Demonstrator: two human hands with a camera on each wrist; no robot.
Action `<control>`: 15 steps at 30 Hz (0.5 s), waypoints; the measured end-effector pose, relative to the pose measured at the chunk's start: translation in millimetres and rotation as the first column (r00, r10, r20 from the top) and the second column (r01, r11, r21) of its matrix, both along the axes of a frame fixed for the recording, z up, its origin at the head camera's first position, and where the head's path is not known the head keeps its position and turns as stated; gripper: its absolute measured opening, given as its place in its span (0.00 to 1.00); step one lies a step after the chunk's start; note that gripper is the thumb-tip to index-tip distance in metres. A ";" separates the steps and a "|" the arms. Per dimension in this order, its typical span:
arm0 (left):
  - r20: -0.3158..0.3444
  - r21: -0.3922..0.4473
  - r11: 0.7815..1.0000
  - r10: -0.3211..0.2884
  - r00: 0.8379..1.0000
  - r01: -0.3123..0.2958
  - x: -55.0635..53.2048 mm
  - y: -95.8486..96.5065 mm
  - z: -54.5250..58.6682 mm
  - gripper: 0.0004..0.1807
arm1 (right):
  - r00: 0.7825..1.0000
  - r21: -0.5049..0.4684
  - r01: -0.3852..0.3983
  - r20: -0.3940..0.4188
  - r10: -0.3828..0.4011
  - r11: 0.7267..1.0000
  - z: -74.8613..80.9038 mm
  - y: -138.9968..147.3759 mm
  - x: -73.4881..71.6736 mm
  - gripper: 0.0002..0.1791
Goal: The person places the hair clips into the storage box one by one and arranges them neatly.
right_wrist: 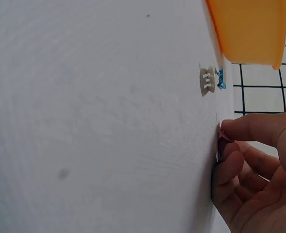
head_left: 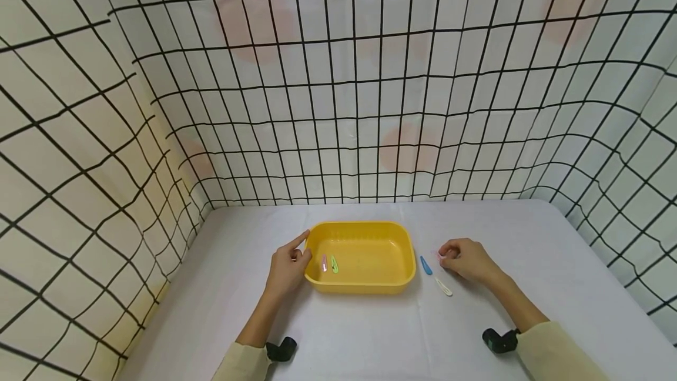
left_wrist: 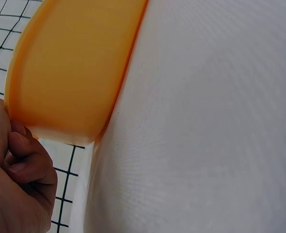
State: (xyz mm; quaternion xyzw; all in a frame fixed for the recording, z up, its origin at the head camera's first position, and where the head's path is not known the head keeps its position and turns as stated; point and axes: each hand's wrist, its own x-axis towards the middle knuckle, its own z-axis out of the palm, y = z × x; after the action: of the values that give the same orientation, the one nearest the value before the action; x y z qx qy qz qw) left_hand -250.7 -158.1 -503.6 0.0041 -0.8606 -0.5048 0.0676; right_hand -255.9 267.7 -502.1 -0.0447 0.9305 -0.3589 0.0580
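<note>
Pink and small, the likely light, slippery hair clip [right_wrist: 222,143] your right hand [head_left: 468,258] pinches beside the oblong yellow plastic tray [head_left: 365,288], gripped by your left hand [head_left: 287,268], wants holding mid-length.

no legible text, labels, numbers, signs

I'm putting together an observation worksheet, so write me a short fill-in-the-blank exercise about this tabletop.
1. The yellow tray has ____ hair clips lying inside it.
2. The hand touching the tray's rim is the person's ____ one.
3. Outside the tray, the ____ clip lies between the tray and the white clip.
4. The right hand pinches a small ____ object.

Missing words: two; left; blue; pink.
</note>
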 end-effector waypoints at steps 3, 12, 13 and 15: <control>-0.004 0.002 1.000 0.001 1.000 -0.001 0.3 0.4 0.2 0.26 | 1.000 -0.004 0.009 0.015 -0.009 1.000 -0.3 2.1 -0.7 0.13; -0.003 -0.005 1.000 0.000 1.000 0.000 0.4 1.4 0.4 0.26 | 0.998 -0.024 0.051 0.036 -0.050 0.998 -5.5 9.7 -2.3 0.15; -0.004 -0.004 1.000 0.000 1.000 0.000 0.4 1.2 0.4 0.26 | 0.998 -0.036 0.052 0.037 -0.051 0.998 -5.5 10.0 -2.2 0.15; -0.006 0.001 1.000 0.000 1.000 0.000 0.4 0.9 0.4 0.26 | 0.998 -0.059 0.057 0.040 -0.055 0.997 -5.4 10.5 -2.2 0.14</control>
State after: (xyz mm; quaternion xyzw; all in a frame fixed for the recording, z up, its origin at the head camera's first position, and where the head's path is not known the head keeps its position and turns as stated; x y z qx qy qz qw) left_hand -250.2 -157.2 -503.2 0.0026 -0.8602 -0.5051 0.0701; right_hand -258.1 278.2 -507.5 -0.0135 0.9189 -0.3889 0.0642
